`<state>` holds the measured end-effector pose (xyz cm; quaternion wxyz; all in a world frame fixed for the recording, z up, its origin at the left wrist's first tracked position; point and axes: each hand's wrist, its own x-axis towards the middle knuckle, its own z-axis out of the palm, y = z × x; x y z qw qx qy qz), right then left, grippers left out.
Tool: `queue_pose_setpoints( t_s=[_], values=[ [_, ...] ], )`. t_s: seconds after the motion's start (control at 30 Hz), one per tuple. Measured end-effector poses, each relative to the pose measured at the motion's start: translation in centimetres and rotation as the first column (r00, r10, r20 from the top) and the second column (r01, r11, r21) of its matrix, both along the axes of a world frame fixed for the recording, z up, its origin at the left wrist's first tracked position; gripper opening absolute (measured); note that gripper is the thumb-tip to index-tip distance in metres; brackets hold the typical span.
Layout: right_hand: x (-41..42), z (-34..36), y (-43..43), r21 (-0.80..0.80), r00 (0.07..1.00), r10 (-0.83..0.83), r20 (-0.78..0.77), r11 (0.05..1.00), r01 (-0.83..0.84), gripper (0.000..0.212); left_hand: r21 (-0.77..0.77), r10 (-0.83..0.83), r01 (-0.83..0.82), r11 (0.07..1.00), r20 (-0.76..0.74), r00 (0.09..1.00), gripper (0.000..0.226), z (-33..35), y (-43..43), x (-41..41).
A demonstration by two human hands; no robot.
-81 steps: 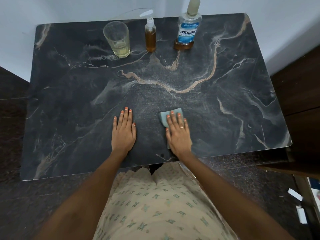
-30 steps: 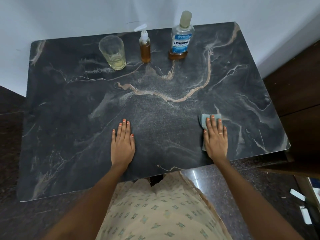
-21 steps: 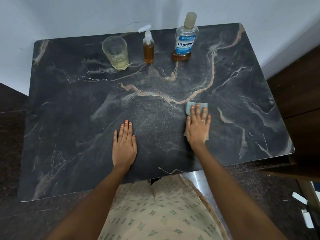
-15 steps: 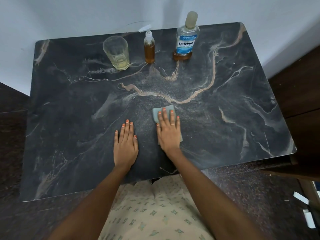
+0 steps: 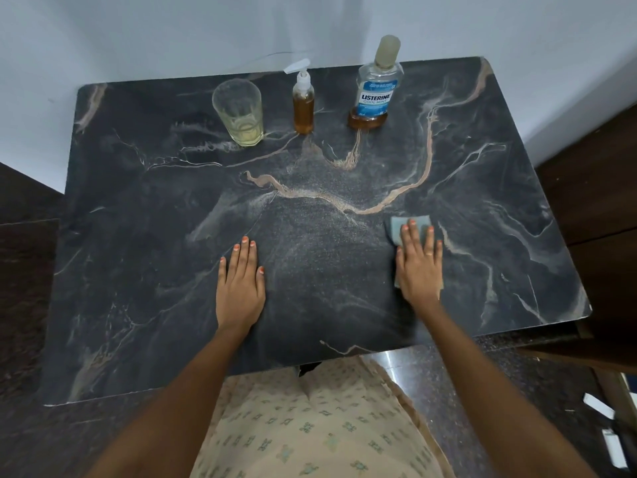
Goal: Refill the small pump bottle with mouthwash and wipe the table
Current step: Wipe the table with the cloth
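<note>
A small pump bottle (image 5: 303, 105) with amber liquid stands at the back of the dark marble table (image 5: 138, 201). To its right is the Listerine mouthwash bottle (image 5: 377, 88), capped, with a little amber liquid at its bottom. My right hand (image 5: 418, 267) presses flat on a folded blue-grey cloth (image 5: 400, 227) on the table's right half; the cloth shows beyond the fingertips. My left hand (image 5: 240, 284) rests flat on the table near the front, fingers straight, holding nothing.
A clear glass (image 5: 238, 113) with a little pale liquid stands at the back left. A white wall runs behind the table. Dark wooden furniture (image 5: 599, 215) stands close to the right edge. Dark floor lies in front and to the left.
My right hand has slid the cloth from the table's middle to the right. My left hand has stayed flat in place.
</note>
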<state>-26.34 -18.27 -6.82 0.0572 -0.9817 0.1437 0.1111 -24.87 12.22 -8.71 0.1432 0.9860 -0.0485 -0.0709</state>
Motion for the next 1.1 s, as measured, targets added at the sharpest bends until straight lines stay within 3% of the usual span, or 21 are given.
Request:
queue_pose_setpoints(
  t_s=[0.13, 0.37, 0.57, 0.67, 0.9, 1.1],
  values=[
    [5.1, 0.3, 1.2, 0.03, 0.997, -0.071, 0.013, 0.997, 0.071, 0.049, -0.003, 0.004, -0.004, 1.0, -0.006, 1.0, 0.054, 0.0, 0.0, 0.1],
    [8.1, 0.0, 10.7, 0.067, 0.964, 0.266, -0.017, 0.962, -0.265, 0.049, 0.001, -0.002, 0.002, 1.0, -0.006, 1.0, 0.055, 0.2, 0.0, 0.1],
    [4.0, 0.3, 15.2, 0.158, 0.857, 0.515, -0.029, 0.849, -0.505, 0.05, -0.006, -0.004, 0.004, 1.0, -0.004, 1.0, 0.054, 0.2, 0.0, 0.1],
    [0.3, 0.7, 14.6, 0.084, 0.821, 0.57, 0.002, 0.818, -0.568, 0.046, 0.002, -0.009, 0.009, 1.0, 0.002, 1.0, 0.054, 0.2, 0.0, 0.2],
    [-2.3, 0.8, 7.0, 0.034, 0.855, 0.519, 0.007, 0.854, -0.519, 0.045, -0.01, -0.002, 0.002, 1.0, -0.006, 1.0, 0.054, 0.2, 0.0, 0.2],
    [2.4, 0.7, 1.0, 0.07, 0.966, 0.253, 0.06, 0.964, -0.257, 0.046, -0.001, -0.004, 0.004, 1.0, -0.003, 1.0, 0.058, 0.1, 0.1, 0.2]
  ],
)
